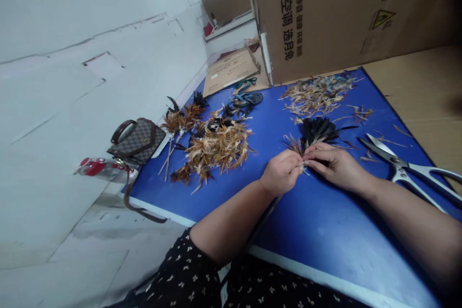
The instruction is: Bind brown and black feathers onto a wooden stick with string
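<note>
A bunch of feathers (317,131), black at the top with brown ones to its left, fans out above the blue table. My left hand (283,172) is closed around the base of the bunch. Thumb and fingers of my right hand (334,166) pinch the same base from the right, touching the left fingertips. A thin dark stick seems to run down below my left hand. What exactly lies between the fingertips is hidden. To the right, a pair of scissors (400,163) lies with its blades slightly apart.
Loose brown feathers (220,147) are heaped on the blue table (317,240). Feather bunches on sticks (184,118) lie at the left edge, near a handbag (139,140) and a plastic bottle (106,170). More feather scraps (317,96) lie before a large cardboard box (332,19).
</note>
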The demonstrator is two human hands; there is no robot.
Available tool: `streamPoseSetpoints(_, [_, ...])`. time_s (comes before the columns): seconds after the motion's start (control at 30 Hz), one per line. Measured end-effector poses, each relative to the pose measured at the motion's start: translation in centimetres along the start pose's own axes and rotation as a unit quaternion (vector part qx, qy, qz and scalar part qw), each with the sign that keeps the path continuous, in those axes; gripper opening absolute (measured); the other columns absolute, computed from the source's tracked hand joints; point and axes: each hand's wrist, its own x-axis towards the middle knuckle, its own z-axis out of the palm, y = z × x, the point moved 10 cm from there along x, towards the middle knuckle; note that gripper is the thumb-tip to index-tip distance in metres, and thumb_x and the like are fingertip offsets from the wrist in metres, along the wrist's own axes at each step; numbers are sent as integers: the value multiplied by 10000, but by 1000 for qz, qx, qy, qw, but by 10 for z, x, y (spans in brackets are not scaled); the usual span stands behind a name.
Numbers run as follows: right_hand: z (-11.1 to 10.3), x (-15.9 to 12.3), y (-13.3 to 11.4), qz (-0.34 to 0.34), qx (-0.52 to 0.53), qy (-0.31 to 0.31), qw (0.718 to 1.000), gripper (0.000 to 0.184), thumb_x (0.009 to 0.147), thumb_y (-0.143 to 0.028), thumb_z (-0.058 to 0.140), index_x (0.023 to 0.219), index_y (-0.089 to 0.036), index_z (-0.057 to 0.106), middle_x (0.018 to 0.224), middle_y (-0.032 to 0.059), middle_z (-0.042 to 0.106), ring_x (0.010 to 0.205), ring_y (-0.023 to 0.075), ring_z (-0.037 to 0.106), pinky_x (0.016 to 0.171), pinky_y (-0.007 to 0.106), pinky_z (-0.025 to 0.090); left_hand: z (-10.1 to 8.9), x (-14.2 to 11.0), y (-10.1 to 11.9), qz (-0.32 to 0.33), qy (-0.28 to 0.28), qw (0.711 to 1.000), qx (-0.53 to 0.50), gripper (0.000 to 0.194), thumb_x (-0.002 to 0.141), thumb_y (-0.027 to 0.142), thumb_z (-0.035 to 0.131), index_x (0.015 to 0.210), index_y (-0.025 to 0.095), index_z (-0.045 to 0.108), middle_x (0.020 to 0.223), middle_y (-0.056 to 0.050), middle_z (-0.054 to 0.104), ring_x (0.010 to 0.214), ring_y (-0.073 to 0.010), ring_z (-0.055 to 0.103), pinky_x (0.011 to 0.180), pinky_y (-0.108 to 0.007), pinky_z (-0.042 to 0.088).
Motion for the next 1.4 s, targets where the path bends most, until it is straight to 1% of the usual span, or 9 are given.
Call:
streamPoseSetpoints(0.2, [1,1,-1,0,-3,-18,1000,210,1080,-387,729,974,-264,862,993,82,811,950,238,793,860,379,674,2,1,-6,-32,-19,999,-3,138,1018,185,623,902,219,690,1024,-112,792,1001,-211,757,954,-380,640])
streamPoseSetpoints(0.37, [1,4,-12,-12,0,-43,999,184,1086,-338,698,973,-256,818,981,73,788,915,228,768,834,360,648,-1,3,-5,-13,-10,1000,-18,125,1003,182,621,907,222,690,1015,-109,791,984,-207,753,942,-377,635])
streamPoseSetpoints(0.67, [-1,2,-10,6,-8,-37,999,108,1037,-315,739,958,-261,790,989,69,777,872,231,751,763,348,619,-2,3,-12,-47,-22,997,-49,139,967,197,702,837,225,663,995,-105,785,978,-212,748,935,-387,626])
streamPoseSetpoints(0.8, [-1,2,-11,1,-14,-36,999,122,1050,-290,707,949,-263,772,983,66,775,879,229,753,772,347,614,-2,3,-14,-57,-26,996,-63,161,965,194,712,820,222,647,993,-108,778,983,-211,739,933,-392,621])
streamPoseSetpoints(0.97, [-2,1,-10,8,-17,-34,999,92,1026,-297,733,943,-270,761,987,61,774,867,234,745,787,359,613,-5,3,-12,-36,-18,997,-69,150,926,178,724,809,221,641,966,-103,773,949,-206,737,882,-365,616])
streamPoseSetpoints(1.07, [-3,1,-11,6,-26,-36,999,96,1010,-276,734,915,-265,733,983,65,761,857,235,735,768,363,605,-5,1,-16,-55,-27,995,-80,169,888,186,759,782,221,633,941,-95,765,912,-201,727,853,-354,612])
streamPoseSetpoints(1.23, [-2,2,-15,-6,-37,-42,998,109,989,-219,721,896,-262,683,998,72,745,895,243,734,783,368,607,-6,2,-21,-76,-48,990,-107,206,853,168,781,749,222,612,921,-88,761,873,-188,715,874,-356,606])
streamPoseSetpoints(1.4, [5,-1,-14,-6,-71,-42,997,121,979,-211,715,920,-272,629,1027,94,706,920,268,720,828,411,640,-8,4,-21,-56,-59,986,-149,229,878,171,759,729,217,592,861,-68,740,828,-174,703,850,-336,585])
